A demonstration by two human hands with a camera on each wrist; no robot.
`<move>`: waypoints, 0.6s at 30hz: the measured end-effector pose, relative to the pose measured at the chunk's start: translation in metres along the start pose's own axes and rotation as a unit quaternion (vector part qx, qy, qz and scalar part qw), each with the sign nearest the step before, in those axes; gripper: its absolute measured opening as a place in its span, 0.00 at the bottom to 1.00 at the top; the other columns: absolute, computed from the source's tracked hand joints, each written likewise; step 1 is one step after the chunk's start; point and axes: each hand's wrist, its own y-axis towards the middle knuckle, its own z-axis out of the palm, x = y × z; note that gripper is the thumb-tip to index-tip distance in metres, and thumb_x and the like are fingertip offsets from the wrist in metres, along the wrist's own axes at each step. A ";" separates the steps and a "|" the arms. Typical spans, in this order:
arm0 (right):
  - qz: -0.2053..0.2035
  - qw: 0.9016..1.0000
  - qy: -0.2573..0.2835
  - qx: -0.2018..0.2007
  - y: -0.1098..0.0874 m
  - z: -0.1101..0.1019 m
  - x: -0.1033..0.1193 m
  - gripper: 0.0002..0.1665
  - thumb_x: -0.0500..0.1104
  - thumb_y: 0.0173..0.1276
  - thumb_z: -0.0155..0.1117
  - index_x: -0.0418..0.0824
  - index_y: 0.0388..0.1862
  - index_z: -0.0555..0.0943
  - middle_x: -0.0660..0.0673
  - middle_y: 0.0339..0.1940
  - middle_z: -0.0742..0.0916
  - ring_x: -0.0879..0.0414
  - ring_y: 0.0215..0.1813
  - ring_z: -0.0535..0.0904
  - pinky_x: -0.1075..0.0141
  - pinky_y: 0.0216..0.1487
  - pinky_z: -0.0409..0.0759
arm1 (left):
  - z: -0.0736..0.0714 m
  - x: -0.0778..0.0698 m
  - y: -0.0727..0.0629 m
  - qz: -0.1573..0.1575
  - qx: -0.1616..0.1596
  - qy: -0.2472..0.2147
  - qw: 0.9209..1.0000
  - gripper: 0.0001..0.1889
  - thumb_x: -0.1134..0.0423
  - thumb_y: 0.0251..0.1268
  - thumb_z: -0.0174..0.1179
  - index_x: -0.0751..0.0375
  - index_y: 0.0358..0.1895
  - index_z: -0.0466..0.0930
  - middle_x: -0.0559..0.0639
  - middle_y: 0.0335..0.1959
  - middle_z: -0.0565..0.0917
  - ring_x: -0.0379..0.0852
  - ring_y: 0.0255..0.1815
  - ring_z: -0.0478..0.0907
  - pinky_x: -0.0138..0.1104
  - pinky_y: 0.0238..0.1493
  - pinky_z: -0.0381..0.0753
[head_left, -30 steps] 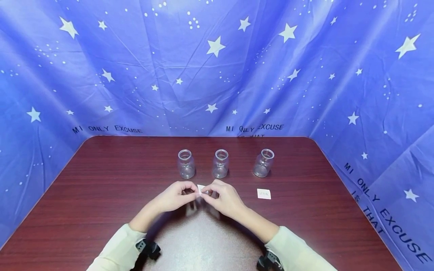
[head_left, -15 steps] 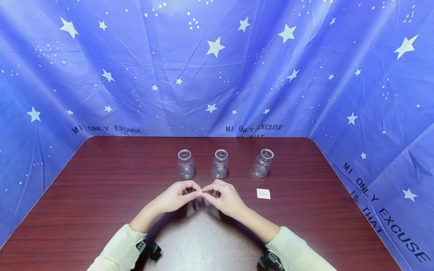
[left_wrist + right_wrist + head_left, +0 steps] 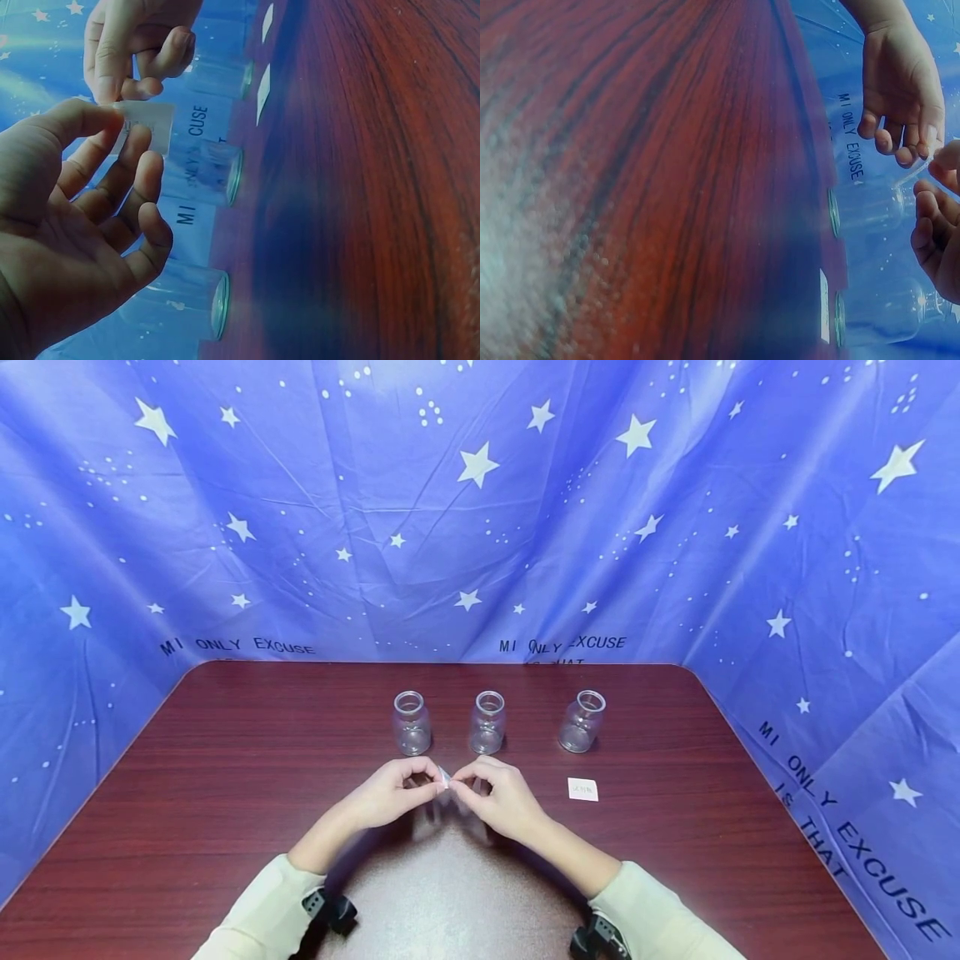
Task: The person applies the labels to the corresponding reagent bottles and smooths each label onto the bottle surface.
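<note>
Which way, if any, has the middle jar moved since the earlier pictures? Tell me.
No, the middle jar shows no shift either way against the table's back edge.

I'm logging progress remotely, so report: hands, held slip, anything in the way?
Left hand and right hand both pinch white slip; held above table. Three glass jars beyond; nothing seen blocking.

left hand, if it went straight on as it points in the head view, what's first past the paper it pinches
Probably the right hand, which pinches the same small paper from the facing side; exact depth is hard to judge.
</note>
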 end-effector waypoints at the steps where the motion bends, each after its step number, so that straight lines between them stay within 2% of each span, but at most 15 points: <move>1: -0.001 1.000 0.001 -0.002 0.000 0.000 0.000 0.02 0.40 0.60 0.66 0.43 0.31 0.84 0.53 0.24 0.81 0.70 0.24 0.69 0.76 0.25 0.71 | 0.000 0.000 0.000 0.000 0.000 -0.002 1.000 0.04 0.63 0.64 0.58 0.60 0.34 0.78 0.53 0.32 0.81 0.35 0.32 0.74 0.27 0.34 0.75; 7: -0.001 1.000 0.012 -0.015 0.000 -0.001 -0.003 0.02 0.37 0.61 0.63 0.41 0.29 0.82 0.51 0.23 0.80 0.69 0.23 0.68 0.75 0.23 0.71 | 0.001 0.002 0.001 -0.007 -0.008 -0.001 1.000 0.03 0.64 0.63 0.58 0.59 0.33 0.78 0.49 0.29 0.79 0.34 0.30 0.73 0.27 0.32 0.74; 18: 0.076 0.995 0.059 -0.014 0.002 -0.007 -0.002 0.02 0.37 0.62 0.62 0.41 0.31 0.81 0.50 0.20 0.79 0.67 0.18 0.65 0.76 0.18 0.64 | 0.002 0.003 0.002 -0.007 -0.013 -0.021 1.000 0.03 0.66 0.62 0.57 0.62 0.33 0.77 0.45 0.26 0.75 0.33 0.27 0.71 0.26 0.29 0.72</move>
